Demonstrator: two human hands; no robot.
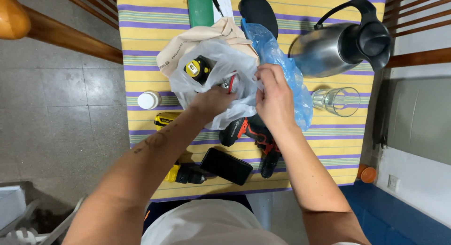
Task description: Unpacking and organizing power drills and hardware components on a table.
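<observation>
My left hand [213, 101] reaches into a clear white plastic bag [221, 68] at the middle of the striped table, its fingers inside among small items. A yellow and black tape measure [198, 68] shows through the bag's top. My right hand [274, 98] pinches the bag's right rim, holding it apart, next to a blue plastic bag [282, 66]. Under my right wrist lies a red and black cordless drill [253, 137]. Whether the left fingers grip anything inside the bag is hidden.
A black phone [226, 166], a yellow tool [165, 118] and a yellow-black tool [183, 174] lie near the front edge. A steel jug [338, 43], a glass [338, 101], a white bottle cap [149, 100], a beige cloth bag [197, 38] and a green object [200, 7] surround the bag. Wooden chair rails flank the table.
</observation>
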